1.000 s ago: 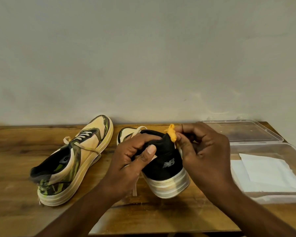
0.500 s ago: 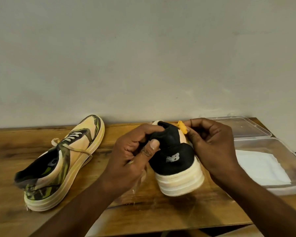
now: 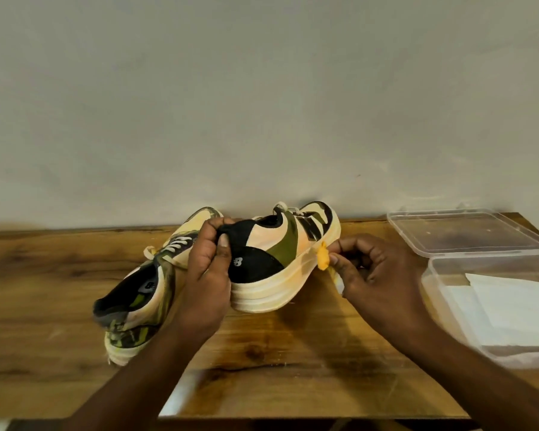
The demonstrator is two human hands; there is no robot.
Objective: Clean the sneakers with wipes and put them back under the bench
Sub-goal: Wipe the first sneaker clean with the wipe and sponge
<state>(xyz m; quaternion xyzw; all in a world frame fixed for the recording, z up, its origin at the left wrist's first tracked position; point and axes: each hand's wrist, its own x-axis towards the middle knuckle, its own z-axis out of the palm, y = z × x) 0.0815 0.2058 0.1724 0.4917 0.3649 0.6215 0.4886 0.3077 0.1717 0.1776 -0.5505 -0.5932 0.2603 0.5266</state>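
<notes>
Your left hand (image 3: pixel 209 275) grips the heel collar of the raised sneaker (image 3: pixel 280 259), thumb and curled fingers pinching the black fabric, while your right hand (image 3: pixel 377 275) pinches an orange-stained wipe (image 3: pixel 323 259) against the pale sole on the sneaker's right side. The second sneaker (image 3: pixel 143 293) rests on the wooden bench top (image 3: pixel 293 353) just left of the raised sneaker, partly behind your left hand. Right of the raised sneaker sits an open clear box (image 3: pixel 442 293) holding white wipes (image 3: pixel 511 306), its lid (image 3: pixel 467 231) beside it. Cleaning looks underway, with yellow staining still on the sole; both sneakers remain to be put back under the bench. Half a second ago the sneaker showed you its heel; now it shows its side, and the wipe has moved from the collar to the sole.
</notes>
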